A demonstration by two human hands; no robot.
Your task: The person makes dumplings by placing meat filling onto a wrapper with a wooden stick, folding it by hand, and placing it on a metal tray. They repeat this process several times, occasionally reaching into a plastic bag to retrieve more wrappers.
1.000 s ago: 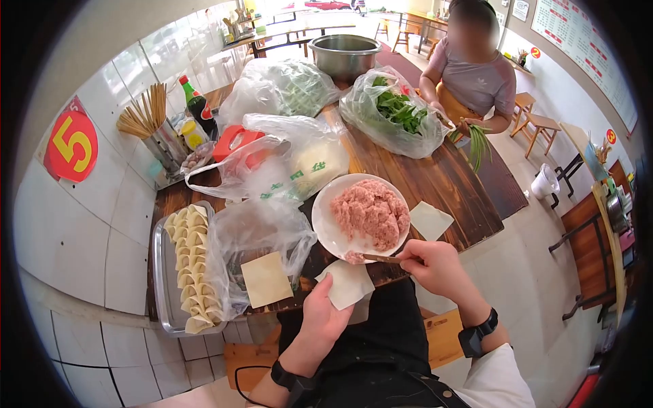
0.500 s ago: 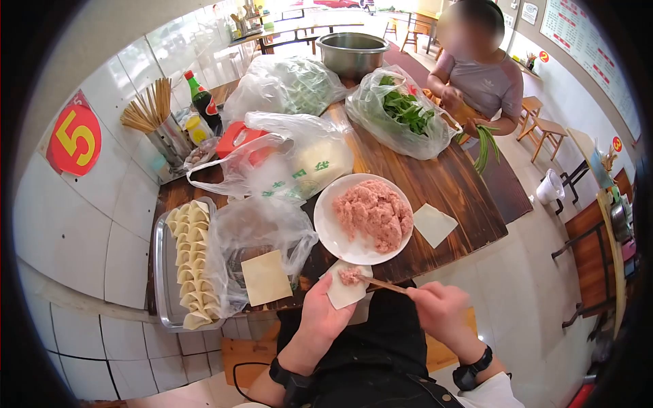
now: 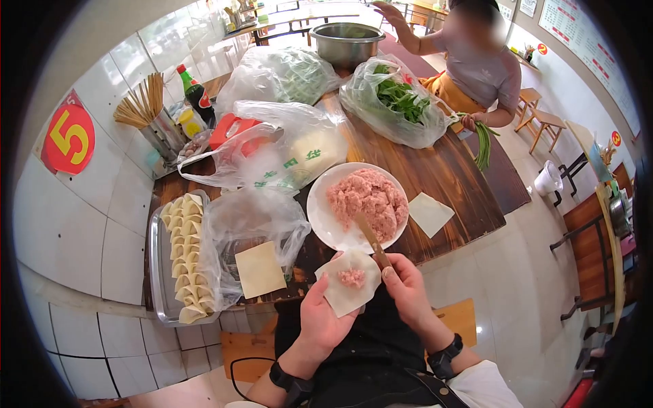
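My left hand (image 3: 324, 319) holds a square wonton wrapper (image 3: 347, 297) from below and at its side. A small dab of minced meat (image 3: 352, 277) sits at the wrapper's middle. My right hand (image 3: 408, 292) grips a flat wooden stick (image 3: 371, 239), its tip over the meat on the plate and its lower end close to the wrapper. Just beyond both hands is a white plate (image 3: 318, 219) heaped with pink minced meat (image 3: 371, 199). Single loose wrappers lie left of the plate (image 3: 260, 270) and right of it (image 3: 431, 214).
Folded wontons (image 3: 187, 258) line a clear tray (image 3: 159, 272) at left. Plastic bags (image 3: 255, 221) and a bag of greens (image 3: 401, 102) cover the table's far part, near a metal pot (image 3: 347, 44). Across the table, a person (image 3: 476, 75) holds green stalks (image 3: 483, 146).
My right hand has moved the stick from the wrapper's filling up to the plate's meat. The wrapper now lies more open in my left hand. The other person has raised an arm.
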